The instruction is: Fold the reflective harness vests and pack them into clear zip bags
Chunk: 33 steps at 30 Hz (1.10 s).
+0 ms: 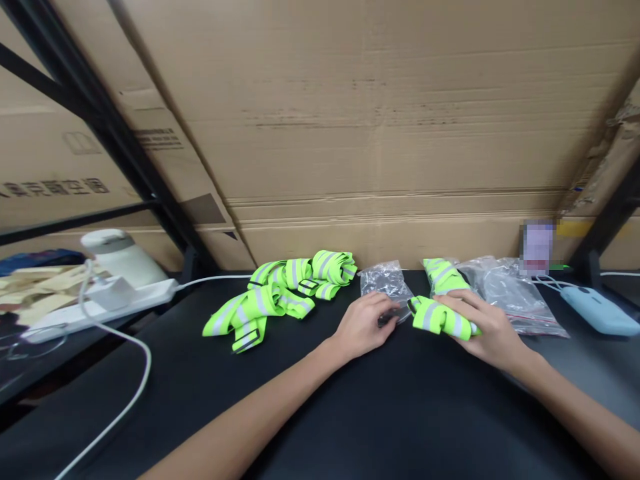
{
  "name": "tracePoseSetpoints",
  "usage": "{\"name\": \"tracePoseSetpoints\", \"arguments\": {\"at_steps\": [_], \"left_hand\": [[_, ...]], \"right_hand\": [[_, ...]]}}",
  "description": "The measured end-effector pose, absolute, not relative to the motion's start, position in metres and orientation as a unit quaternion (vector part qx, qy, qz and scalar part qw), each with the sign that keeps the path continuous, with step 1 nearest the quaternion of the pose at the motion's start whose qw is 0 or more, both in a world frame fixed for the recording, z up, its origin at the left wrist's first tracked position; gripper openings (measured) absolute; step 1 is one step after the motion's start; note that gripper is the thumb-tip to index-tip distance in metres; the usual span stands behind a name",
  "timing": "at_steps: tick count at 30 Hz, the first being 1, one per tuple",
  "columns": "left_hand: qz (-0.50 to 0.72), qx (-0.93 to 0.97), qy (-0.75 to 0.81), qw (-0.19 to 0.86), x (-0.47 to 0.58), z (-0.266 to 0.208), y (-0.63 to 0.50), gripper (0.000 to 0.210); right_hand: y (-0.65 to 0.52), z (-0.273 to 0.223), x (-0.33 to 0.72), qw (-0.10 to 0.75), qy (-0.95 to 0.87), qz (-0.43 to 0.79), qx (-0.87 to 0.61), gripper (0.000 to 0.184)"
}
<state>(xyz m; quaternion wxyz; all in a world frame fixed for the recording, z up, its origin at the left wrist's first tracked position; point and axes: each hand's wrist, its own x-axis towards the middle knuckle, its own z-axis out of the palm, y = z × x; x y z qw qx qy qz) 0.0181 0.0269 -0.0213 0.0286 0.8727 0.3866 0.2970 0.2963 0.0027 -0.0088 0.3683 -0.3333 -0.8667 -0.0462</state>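
My right hand (487, 330) is closed around a folded neon-yellow reflective strap (440, 319) with silver bands, holding it just above the black table. A dark buckle-like piece shows at the strap's left end. My left hand (367, 325) has its fingers curled at the lower edge of a small clear plastic bag (387, 280), which lies crumpled near the cardboard; the fingertips are partly hidden. Behind my right hand lies another neon-yellow strap (444, 275), apparently in clear plastic. Several loose reflective straps (265, 303) lie in a heap left of my left hand, some with black buckles.
Clear plastic bags (515, 293) lie at the right, beside a light-blue device (600, 310) with white cables. A power strip (145, 300), a white bottle (123, 257) and a looping cable (145, 373) are at the left. Cardboard (380, 133) walls the back.
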Motion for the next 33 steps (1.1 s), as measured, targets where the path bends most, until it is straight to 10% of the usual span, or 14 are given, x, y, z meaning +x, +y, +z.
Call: {"name": "tracePoseSetpoints", "arguments": {"at_steps": [6,13,33], "left_hand": [[0.345,0.841,0.406,0.095,0.032,-0.020,0.014,0.034],[0.376,0.847,0.375,0.019,0.037,-0.016,0.005,0.047],[0.314,0.867,0.386,0.028,0.047,-0.016,-0.006,0.066]], "right_hand": [[0.003,-0.003,0.297,0.302,-0.892,-0.166,-0.291,0.062],[-0.002,-0.001,0.296,0.295,-0.869,-0.271,-0.289,0.044],[-0.003,-0.014,0.279,0.240,-0.847,-0.288,-0.377,0.050]]}}
